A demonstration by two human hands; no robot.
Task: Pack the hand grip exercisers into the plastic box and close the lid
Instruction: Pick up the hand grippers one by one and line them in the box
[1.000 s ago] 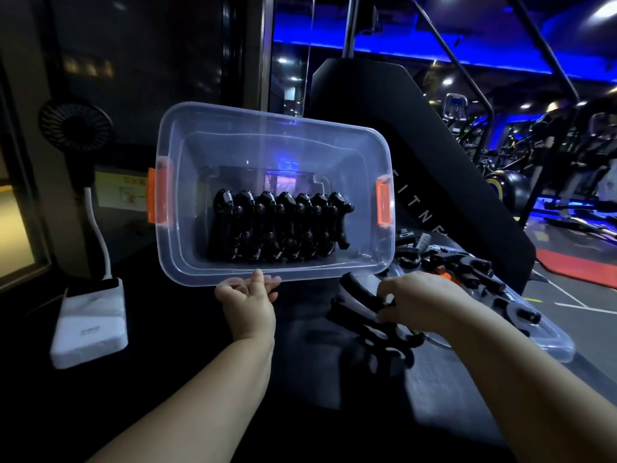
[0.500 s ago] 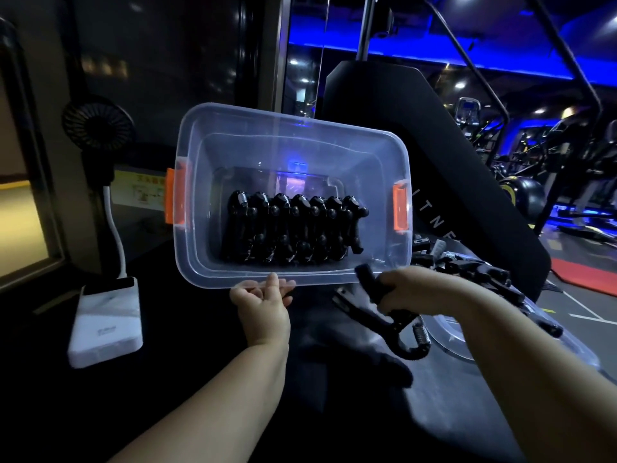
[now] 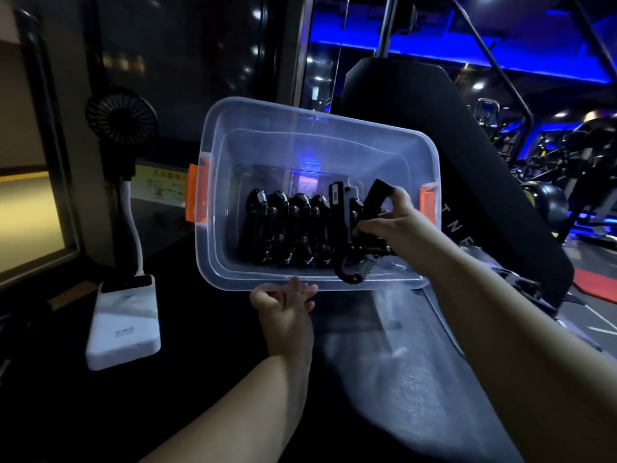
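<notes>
A clear plastic box [image 3: 300, 128] with orange side latches [image 3: 195, 198] is tilted toward me, its open top facing the camera. Several black hand grip exercisers [image 3: 287, 228] stand in a row inside it. My left hand [image 3: 283, 305] holds the box's near rim from below. My right hand [image 3: 390, 225] reaches into the box at the right end of the row and grips another black exerciser [image 3: 354, 242], its spring and loop end hanging low near the rim.
A white power bank [image 3: 125, 329] with a small black fan [image 3: 122, 116] on a white stalk sits at the left on the dark surface. A black padded gym machine [image 3: 434, 128] stands behind the box. More dark exercisers lie at the right [image 3: 521, 282], partly hidden.
My right hand lifted an exerciser from the pile at the right and carried it left and up into the box. My left hand kept holding the rim.
</notes>
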